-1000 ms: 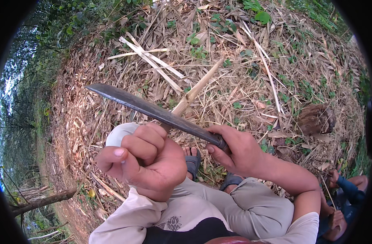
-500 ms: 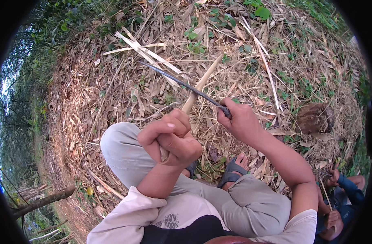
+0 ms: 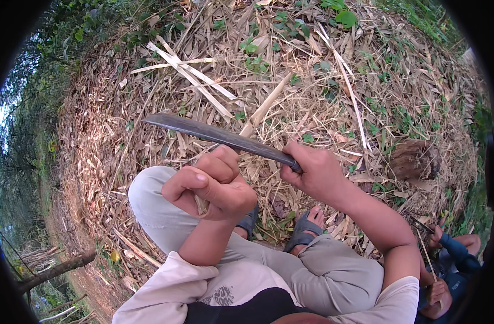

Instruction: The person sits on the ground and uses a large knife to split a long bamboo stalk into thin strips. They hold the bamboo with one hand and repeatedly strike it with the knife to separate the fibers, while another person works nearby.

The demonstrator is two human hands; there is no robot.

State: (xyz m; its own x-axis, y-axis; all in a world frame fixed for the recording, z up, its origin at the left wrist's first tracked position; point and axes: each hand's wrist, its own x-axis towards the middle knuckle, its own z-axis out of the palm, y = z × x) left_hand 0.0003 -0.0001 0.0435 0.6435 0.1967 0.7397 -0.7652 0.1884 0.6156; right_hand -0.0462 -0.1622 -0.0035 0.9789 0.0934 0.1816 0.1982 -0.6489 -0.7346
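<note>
My right hand [image 3: 311, 174] grips the handle of a long dark machete [image 3: 214, 134], its blade pointing left across the ground. In my left hand [image 3: 214, 186] I hold a pale split bamboo stick [image 3: 266, 105] upright in a closed fist; the stick runs up and away to the right, passing under the blade. The blade lies across the stick just above my left fist. I am squatting, my knees in grey trousers [image 3: 160, 210] below both hands.
The ground is covered with dry bamboo leaves and split bamboo strips [image 3: 187, 73]. A tree stump [image 3: 414, 159] stands at right. Another person's arm in a blue sleeve [image 3: 455, 254] shows at the lower right. My sandalled feet [image 3: 304, 232] rest on the litter.
The machete swung away to strike the stick half a second ago and has come back, blade now level and close above my left fist. My left hand has kept its grip.
</note>
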